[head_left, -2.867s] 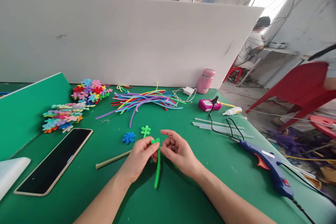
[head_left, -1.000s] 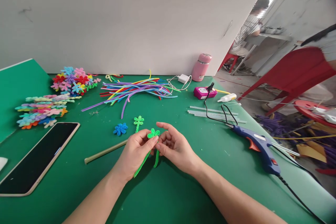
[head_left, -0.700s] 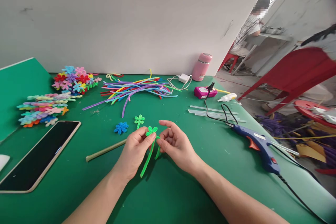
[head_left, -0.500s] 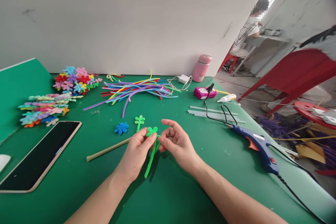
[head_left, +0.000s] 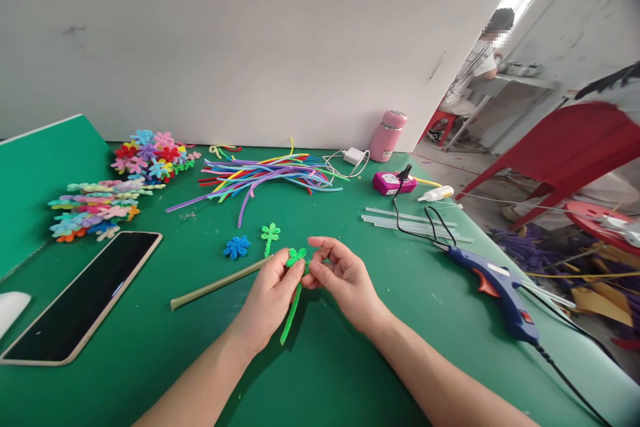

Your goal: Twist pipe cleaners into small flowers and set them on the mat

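Note:
My left hand (head_left: 267,293) pinches a bright green pipe cleaner (head_left: 297,256) between thumb and forefinger. Small petal-like loops show at its top, and a straight stem hangs down below the hand. Close beside it, my right hand (head_left: 345,280) has thumb and forefinger closed on a short part of the same pipe cleaner, partly hidden by the fingertips. Behind the left hand lie a second green pipe-cleaner piece with loops (head_left: 271,233) and a blue pipe-cleaner flower (head_left: 237,247). A thin olive-green stick (head_left: 215,285) lies with one end behind the left hand.
Loose pipe cleaners (head_left: 265,173) lie mid-table, with piled flowers (head_left: 150,155) to their left. A phone (head_left: 83,300) rests at left. On the right are a glue gun (head_left: 500,287), clear glue sticks (head_left: 405,219), a power socket (head_left: 394,183) and a pink bottle (head_left: 389,136). A person sits beyond.
The view has shifted slightly. A green strand that showed below my right fingers is no longer visible there; both hands still hold the green pipe cleaner.

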`<action>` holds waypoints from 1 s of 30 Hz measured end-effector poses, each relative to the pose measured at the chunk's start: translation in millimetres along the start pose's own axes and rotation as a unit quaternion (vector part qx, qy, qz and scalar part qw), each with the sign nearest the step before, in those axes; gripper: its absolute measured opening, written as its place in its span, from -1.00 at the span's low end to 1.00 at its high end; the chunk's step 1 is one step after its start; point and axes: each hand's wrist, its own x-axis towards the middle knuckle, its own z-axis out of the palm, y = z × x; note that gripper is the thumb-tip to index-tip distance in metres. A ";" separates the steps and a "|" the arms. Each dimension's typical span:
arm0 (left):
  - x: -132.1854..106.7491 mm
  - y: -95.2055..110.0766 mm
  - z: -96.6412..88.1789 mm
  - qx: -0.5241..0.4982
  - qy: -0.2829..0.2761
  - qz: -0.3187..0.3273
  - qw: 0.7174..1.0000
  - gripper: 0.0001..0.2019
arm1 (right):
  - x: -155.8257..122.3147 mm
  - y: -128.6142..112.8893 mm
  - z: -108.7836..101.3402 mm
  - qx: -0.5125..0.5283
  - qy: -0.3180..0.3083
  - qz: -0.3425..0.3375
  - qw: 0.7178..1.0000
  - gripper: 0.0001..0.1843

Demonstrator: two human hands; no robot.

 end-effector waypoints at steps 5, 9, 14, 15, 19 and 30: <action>-0.7 8.7 -0.6 -0.108 -0.003 -0.058 0.992 -0.82 | 0.3 -2.1 -8.2 -0.191 -0.030 -0.121 0.974 -0.69; -1.3 12.3 -1.4 -0.134 -0.012 -0.079 0.988 -0.82 | 0.4 -7.6 -12.3 -0.343 -0.037 -0.207 0.916 -0.77; -2.6 12.5 -2.8 -0.132 -0.012 -0.085 0.988 -0.83 | 0.1 -9.7 -12.7 -0.381 -0.043 -0.237 0.893 -0.81; -2.7 12.4 -3.3 -0.131 -0.014 -0.084 0.988 -0.84 | -0.2 -9.8 -12.5 -0.382 -0.042 -0.242 0.891 -0.82; -3.1 12.5 -5.1 -0.119 -0.015 -0.073 0.990 -0.85 | -1.2 -10.6 -11.5 -0.394 -0.043 -0.262 0.880 -0.84; -0.1 8.9 -7.7 -0.020 -0.033 -0.030 0.999 -0.80 | -1.0 -11.1 -11.0 -0.411 -0.029 -0.283 0.866 -0.88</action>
